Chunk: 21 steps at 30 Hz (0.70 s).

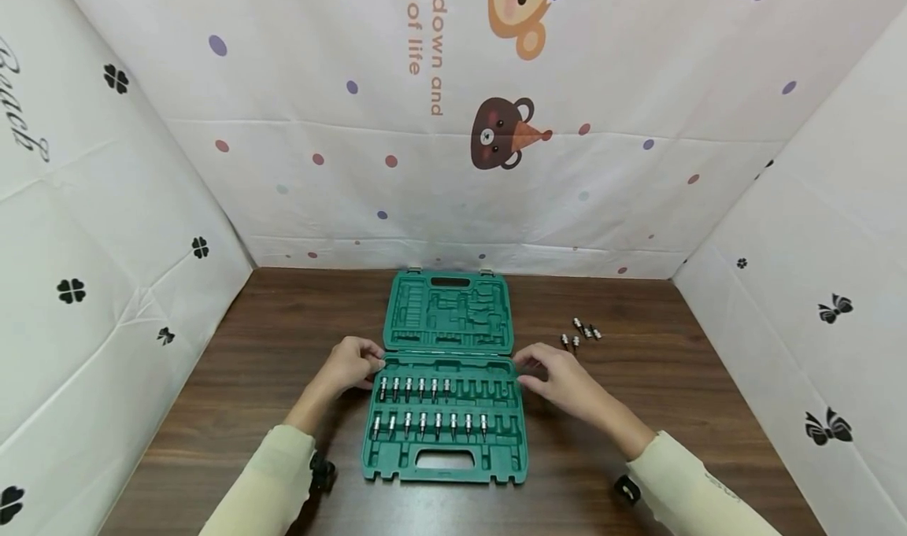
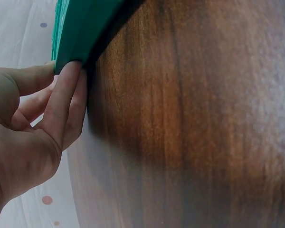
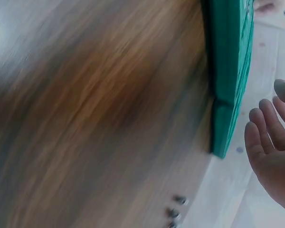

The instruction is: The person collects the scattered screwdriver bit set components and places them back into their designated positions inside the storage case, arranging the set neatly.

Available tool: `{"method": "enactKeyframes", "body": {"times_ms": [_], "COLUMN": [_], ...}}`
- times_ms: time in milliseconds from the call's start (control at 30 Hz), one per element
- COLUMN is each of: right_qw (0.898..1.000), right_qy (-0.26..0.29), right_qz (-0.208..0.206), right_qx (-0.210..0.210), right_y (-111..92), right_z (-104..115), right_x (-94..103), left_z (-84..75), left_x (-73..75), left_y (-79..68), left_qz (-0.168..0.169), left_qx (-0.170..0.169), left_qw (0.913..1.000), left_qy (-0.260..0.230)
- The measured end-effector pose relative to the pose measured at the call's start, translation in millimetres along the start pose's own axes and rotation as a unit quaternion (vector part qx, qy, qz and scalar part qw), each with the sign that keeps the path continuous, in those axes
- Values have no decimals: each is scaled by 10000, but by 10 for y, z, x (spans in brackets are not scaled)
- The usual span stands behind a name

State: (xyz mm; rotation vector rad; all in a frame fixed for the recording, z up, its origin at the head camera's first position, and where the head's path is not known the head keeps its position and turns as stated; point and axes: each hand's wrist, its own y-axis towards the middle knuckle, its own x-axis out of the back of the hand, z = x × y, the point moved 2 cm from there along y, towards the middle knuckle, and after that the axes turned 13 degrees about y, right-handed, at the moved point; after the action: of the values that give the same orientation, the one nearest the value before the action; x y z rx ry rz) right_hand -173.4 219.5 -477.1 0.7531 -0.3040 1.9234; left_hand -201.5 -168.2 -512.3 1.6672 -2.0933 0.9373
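Observation:
A green plastic tool case (image 1: 445, 473) lies unfolded on the table, its moulded lid (image 1: 448, 339) toward the back wall. Two rows of silver bit sockets (image 1: 422, 424) sit in its slots; the slots at the right of both rows hold none. My left hand (image 1: 352, 364) pinches the case's left edge near the hinge, thumb on top and fingers against the side, as the left wrist view shows. Beside the right edge, my right hand (image 3: 275, 142) is apart from the case, its fingers loosely extended and holding nothing.
Several loose bit sockets (image 1: 583, 330) lie on the brown wooden table (image 1: 298, 308), right of the lid. Printed white cloth (image 1: 397, 190) hangs behind the table and along both sides.

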Motion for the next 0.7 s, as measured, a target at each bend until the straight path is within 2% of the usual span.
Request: {"method": "enactKeyframes", "body": {"times_ms": [300, 700], "right_qw": [9974, 9911], "right_qy": [-204, -545], "right_qz": [-685, -1153], "right_qx": [-47, -393], "right_y": [-46, -78], "right_z": [-306, -592], "right_x": [191, 441], "left_z": [-12, 3], "left_x": [0, -8], "left_y": [7, 27], "left_qz": [-5, -24], "left_qx": [75, 34], "left_qw": [10000, 10000], "left_qy": [-39, 3]}}
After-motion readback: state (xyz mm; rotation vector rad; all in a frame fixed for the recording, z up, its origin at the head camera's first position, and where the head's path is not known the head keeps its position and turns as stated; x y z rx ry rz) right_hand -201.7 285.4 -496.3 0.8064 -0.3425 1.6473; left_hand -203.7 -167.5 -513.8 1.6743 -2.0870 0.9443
